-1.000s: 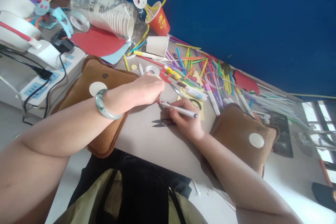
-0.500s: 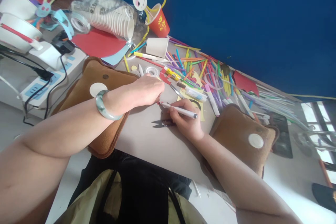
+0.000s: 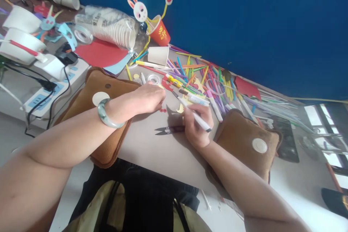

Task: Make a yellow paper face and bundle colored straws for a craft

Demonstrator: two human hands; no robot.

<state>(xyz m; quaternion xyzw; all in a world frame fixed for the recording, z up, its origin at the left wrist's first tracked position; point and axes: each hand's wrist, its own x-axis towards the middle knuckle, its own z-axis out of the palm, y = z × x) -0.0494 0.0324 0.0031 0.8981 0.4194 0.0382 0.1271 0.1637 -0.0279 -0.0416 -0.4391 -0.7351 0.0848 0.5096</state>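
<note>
My right hand (image 3: 198, 125) is closed around a white marker (image 3: 201, 121) with a dark end, its tip pointing up and left. My left hand (image 3: 148, 98), a jade-like bangle on its wrist, has its fingers curled and pressed together over the table. At those fingertips shows a small red piece (image 3: 162, 110) with dark dots, apparently pinched or held down. Black thread snips (image 3: 167, 130) lie on the table, blades to the left, partly behind my right hand. A cut red paper shape (image 3: 166, 83) lies beyond my left hand.
Brown cushions lie at left (image 3: 108, 79) and right (image 3: 244, 134). Colourful sticks (image 3: 190, 67), a tape roll (image 3: 153, 79) and a white cup (image 3: 158, 56) fill the back. A red cup (image 3: 161, 34) with a rabbit figure stands behind. A power strip (image 3: 40, 98) with cables is at left.
My right hand and the marker have pulled back from the small red piece, to the right. More of the snips shows now. The view has shifted slightly.
</note>
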